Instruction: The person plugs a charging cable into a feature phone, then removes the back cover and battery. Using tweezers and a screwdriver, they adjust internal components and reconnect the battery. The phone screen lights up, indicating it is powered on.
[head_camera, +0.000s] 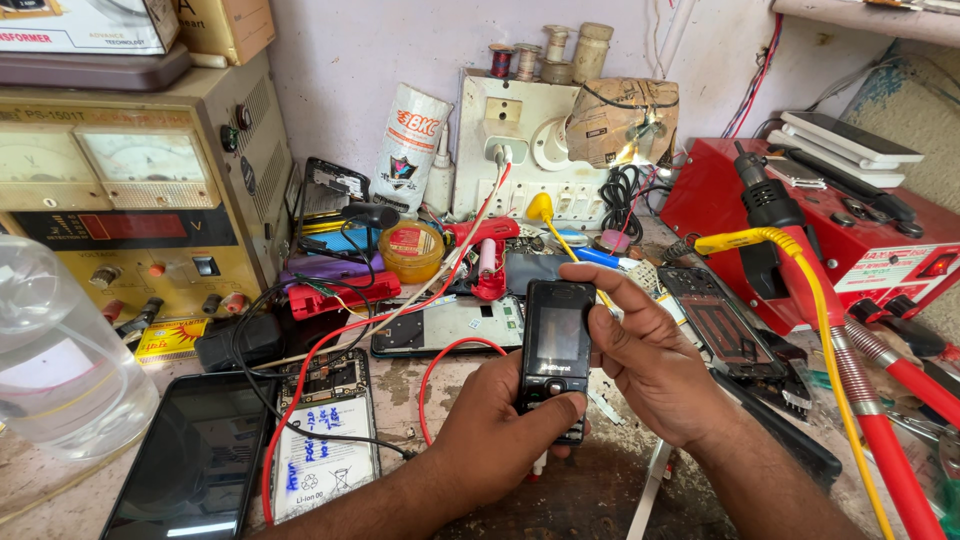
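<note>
Over the middle of the worktop, both hands are holding a small black phone upright, screen toward the camera. The left hand is closing around its lower end, thumb lying across the keypad. The right hand is gripping its right side, forefinger curling over the top edge. A red wire is looping just left of the phone. An opened handset and a dark tablet are lying toward the near left edge, a red station at the right.
</note>
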